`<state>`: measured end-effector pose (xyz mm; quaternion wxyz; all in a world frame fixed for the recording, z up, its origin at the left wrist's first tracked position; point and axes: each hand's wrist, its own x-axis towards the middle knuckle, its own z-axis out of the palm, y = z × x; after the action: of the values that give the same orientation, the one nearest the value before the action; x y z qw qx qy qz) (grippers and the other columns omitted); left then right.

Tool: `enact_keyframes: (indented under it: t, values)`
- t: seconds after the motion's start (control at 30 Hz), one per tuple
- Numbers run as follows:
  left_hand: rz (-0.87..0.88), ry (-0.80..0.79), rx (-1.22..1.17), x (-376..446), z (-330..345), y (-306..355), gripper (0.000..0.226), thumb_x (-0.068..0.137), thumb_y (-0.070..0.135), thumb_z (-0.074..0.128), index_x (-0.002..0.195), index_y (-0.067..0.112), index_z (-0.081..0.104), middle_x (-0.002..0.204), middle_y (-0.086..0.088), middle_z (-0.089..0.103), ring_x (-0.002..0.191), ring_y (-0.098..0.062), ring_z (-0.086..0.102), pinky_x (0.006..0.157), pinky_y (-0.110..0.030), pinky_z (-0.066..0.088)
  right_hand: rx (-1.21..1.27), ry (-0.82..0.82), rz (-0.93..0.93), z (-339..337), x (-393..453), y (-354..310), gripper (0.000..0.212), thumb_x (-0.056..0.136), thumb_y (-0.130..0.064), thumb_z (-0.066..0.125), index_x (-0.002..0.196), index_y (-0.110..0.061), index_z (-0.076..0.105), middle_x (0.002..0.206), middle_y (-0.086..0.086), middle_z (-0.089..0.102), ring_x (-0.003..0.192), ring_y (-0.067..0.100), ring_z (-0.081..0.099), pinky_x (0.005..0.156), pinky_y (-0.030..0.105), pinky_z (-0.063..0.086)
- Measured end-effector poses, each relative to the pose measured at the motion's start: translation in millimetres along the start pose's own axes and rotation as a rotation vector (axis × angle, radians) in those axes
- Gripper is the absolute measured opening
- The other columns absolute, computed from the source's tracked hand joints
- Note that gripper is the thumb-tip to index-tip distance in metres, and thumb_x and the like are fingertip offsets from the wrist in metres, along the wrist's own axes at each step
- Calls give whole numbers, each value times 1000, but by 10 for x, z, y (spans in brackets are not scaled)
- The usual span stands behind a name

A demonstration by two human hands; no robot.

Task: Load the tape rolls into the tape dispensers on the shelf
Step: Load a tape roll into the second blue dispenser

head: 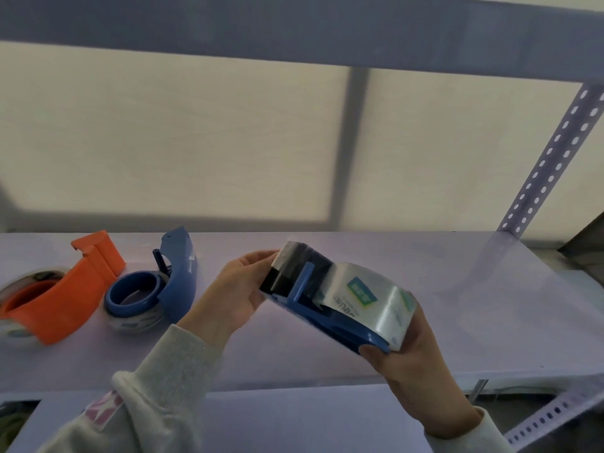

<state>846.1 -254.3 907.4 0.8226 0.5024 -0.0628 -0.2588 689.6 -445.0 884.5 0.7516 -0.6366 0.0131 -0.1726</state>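
I hold a blue tape dispenser (330, 317) above the white shelf (425, 289), with a clear tape roll (369, 297) seated in it. My right hand (415, 371) grips the roll end from below. At the dispenser's front end, my left hand (238, 289) pinches the loose tape strip (291, 256) over the black cutter. A second blue dispenser (163, 279) lies on the shelf to the left with a roll inside. An orange dispenser (58, 299), also holding a clear roll, lies at the far left.
A perforated metal upright (552, 158) rises at the shelf's right rear corner. A grey beam (294, 24) runs overhead. A pale panel closes off the back. The shelf's front edge lies near my forearms.
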Motion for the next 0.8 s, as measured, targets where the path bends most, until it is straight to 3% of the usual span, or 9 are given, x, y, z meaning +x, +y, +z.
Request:
enact_keyframes:
  t: [0.07,0.17,0.23,0.3,0.4,0.5,0.57,0.67,0.8]
  values:
    - [141,222,47,69,-55,-4,10,87,2,60,93,7,67,90,-10,68,80,-18,66,72,-26,57,-164,65,-76,23,29,-28,58,47,1,79,95,-24,57,97,-3,70,90,8,68,67,20,54]
    - [235,369,211,-21,-36,12,16,92,1,55,93,12,66,98,-7,67,94,-19,61,90,-31,51,-386,148,-173,79,73,50,69,45,4,85,93,-34,53,125,-9,57,105,7,62,68,18,54]
    - [224,355,333,-135,10,-12,12,90,4,58,94,12,66,99,-8,67,95,-21,62,88,-32,52,-682,177,-281,118,115,121,70,47,-5,89,93,-38,49,136,-6,46,114,6,53,78,21,54]
    - [107,273,379,-228,43,-68,11,87,10,63,98,8,66,101,-13,69,95,-26,65,85,-33,54,-949,175,-378,192,179,158,64,53,-18,90,97,-34,46,141,2,40,119,9,47,89,20,47]
    - [-67,133,382,-333,93,-153,29,80,28,70,101,8,68,103,-12,72,99,-24,67,89,-34,55,-1167,132,-413,318,277,233,58,61,-29,88,102,-26,46,145,12,34,121,30,53,90,28,50]
    - [-25,61,507,-381,99,-187,18,80,29,71,97,22,71,97,2,76,94,-11,68,84,-23,55,-1231,64,-403,397,362,318,54,67,-36,83,105,-23,48,147,12,25,120,40,53,80,43,59]
    - [33,55,499,-384,45,-191,19,82,20,70,101,21,71,97,3,77,91,-8,70,76,-17,54,-1180,14,-395,439,409,343,52,69,-41,81,106,-25,48,149,8,21,124,37,49,88,43,56]
    - [94,63,462,-394,-49,-180,26,84,6,66,109,14,69,103,-2,76,96,-11,69,77,-18,54,-1069,-87,-301,527,440,340,62,62,-54,75,110,-35,42,154,1,14,132,28,38,104,38,44]
    - [144,146,422,-402,-184,-201,31,87,3,63,110,22,64,104,6,74,96,-3,68,76,-15,53,-986,-126,-212,666,429,370,71,60,-59,68,122,-47,35,157,-5,9,138,23,29,111,39,37]
